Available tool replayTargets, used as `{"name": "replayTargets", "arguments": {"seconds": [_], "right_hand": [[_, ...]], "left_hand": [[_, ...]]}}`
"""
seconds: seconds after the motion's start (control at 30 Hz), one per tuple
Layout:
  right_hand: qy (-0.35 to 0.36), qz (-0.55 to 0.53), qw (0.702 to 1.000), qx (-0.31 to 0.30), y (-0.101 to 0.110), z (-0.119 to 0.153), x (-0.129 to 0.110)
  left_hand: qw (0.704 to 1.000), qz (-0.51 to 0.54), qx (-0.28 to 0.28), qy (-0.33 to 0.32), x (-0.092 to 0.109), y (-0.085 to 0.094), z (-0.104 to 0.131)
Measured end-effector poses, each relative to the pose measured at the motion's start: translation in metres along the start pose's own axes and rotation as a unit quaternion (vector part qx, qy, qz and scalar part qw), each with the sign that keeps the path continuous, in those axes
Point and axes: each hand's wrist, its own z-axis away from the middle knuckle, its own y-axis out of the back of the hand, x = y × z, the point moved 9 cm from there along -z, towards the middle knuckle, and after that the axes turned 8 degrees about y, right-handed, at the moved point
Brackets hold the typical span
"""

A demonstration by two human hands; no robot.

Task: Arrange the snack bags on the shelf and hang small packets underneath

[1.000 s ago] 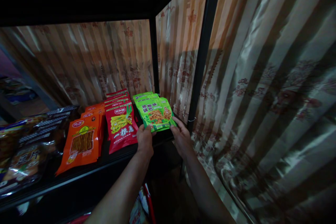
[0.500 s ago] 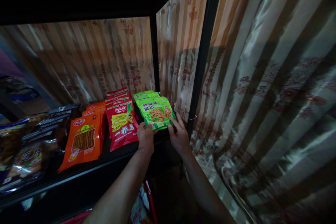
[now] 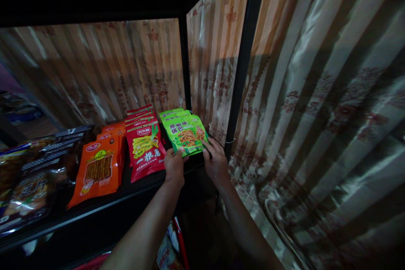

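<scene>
Green snack bags lie overlapping at the right end of a black shelf. My left hand is closed at the lower left corner of the front green bag, with thumb and fingers on its edge. At the lower right corner, my right hand touches the same bag, its fingers partly spread. Just left of the green bags is a row of red bags, near my left hand.
Orange bags and dark, clear-fronted packs fill the shelf's left part. Black posts stand at the corner, before a patterned curtain. Below the shelf is a red-rimmed basket with packets.
The view has shifted slightly, so the shelf goods sit a little further left. The fingers of my right hand are closer together on the green bag. My left hand keeps its place at the corner.
</scene>
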Motion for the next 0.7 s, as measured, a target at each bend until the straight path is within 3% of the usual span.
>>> {"name": "replayTargets", "arguments": {"seconds": [0.7], "right_hand": [[-0.012, 0.006, 1.0, 0.014, 0.0082, 0.0, -0.0019]], "left_hand": [[1.0, -0.017, 0.005, 0.008, -0.0022, 0.0076, -0.0026]]}}
